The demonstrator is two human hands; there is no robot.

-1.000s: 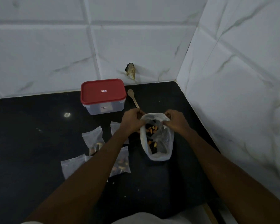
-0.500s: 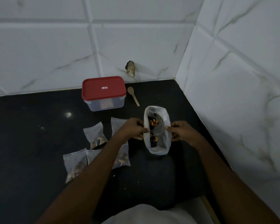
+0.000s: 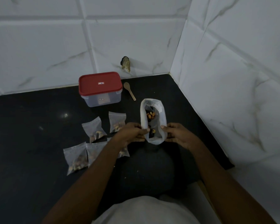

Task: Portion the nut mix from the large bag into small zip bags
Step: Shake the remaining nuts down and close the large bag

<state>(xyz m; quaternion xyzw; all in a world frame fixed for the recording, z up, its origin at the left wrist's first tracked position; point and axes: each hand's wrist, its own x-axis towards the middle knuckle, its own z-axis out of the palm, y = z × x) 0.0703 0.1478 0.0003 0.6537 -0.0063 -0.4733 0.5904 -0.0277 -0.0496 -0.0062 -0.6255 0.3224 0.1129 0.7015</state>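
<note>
The large clear bag stands on the black counter, its mouth open, with nut mix visible inside. My left hand pinches the bag's near left rim. My right hand pinches the near right rim. Several small zip bags holding nuts lie to the left: one beside my left hand, one further left, two at the front. Another small zip bag is partly hidden under my left forearm.
A clear tub with a red lid stands at the back by the wall. A wooden spoon lies to its right. White tiled walls close the back and right side. The counter's front edge lies near my body.
Both hands slid down from the bag's far rim to its near rim. The bag's mouth has stretched into a long oval pointing away from me.
</note>
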